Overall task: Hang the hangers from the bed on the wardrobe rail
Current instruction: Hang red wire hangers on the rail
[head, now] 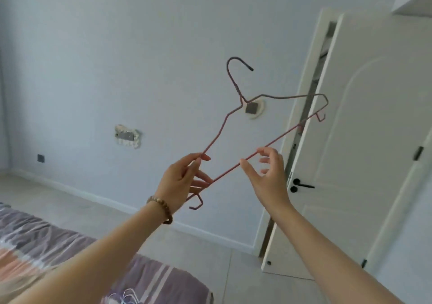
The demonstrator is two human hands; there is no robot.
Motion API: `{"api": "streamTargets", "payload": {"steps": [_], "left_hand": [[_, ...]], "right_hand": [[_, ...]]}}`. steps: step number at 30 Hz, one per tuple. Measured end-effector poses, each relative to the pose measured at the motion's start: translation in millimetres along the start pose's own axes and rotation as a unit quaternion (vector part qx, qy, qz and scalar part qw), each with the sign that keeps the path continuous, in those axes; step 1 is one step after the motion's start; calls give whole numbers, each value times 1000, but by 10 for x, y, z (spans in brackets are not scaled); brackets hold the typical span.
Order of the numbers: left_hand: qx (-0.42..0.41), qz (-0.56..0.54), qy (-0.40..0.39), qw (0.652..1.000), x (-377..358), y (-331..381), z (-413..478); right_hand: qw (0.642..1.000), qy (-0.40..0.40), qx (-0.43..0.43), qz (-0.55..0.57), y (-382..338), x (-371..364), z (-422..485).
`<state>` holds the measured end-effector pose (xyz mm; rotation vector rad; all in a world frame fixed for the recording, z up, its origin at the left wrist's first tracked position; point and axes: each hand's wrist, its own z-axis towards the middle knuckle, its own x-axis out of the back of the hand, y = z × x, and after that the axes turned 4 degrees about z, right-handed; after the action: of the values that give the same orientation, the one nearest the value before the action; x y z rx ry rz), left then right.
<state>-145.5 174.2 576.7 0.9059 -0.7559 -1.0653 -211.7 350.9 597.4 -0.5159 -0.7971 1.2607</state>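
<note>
At the lower left of the frame lies the bed (pixel 70 252), its striped purple and orange cover running to the bottom edge; near the bottom centre a few pale wire hangers (pixel 127 296) rest on it, though we cannot tell how many. Moving right, our left hand (pixel 181 182) is raised in mid frame, a beaded bracelet (pixel 163 210) on the wrist; its thumb and fingers are pinched on the lower left corner of a pink wire hanger (pixel 261 98), where the shoulder meets the bottom bar; the small end hook pokes out just below the palm. The hanger stands tilted, its right end higher than its left, with the dark-tipped top hook at upper centre against the pale wall (pixel 117 58). Our right hand (pixel 268 175) sits just beside the bottom bar; the thumb tip touches the wire from below and the fingers are loosely curled above it, a light pinch at most, and we cannot tell how firm. Further right stands a white door (pixel 374 140), ajar, with a black handle (pixel 301 184).

We judge the step in hand to be carrying one hanger from the bed toward the wardrobe; no rail shows here, so the next move calls for turning to find it, levelling the hanger, and bringing the top hook over the rail.
</note>
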Motion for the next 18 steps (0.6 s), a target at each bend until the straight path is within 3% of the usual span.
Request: {"api": "streamTargets", "payload": {"steps": [5,10,18], "left_hand": [[-90,-5,-99,991,-564,1074,9],[-164,-30,-206,964,-1298,1861,-160],[-206,-89,-356,907,-2655,2607,-750]], "right_hand": [[987,110,102,-64,-684,1196,25],[966,225,93,-86,-1160,2295,-224],[902,372,73,-206,-1527,3894,-1057]]}}
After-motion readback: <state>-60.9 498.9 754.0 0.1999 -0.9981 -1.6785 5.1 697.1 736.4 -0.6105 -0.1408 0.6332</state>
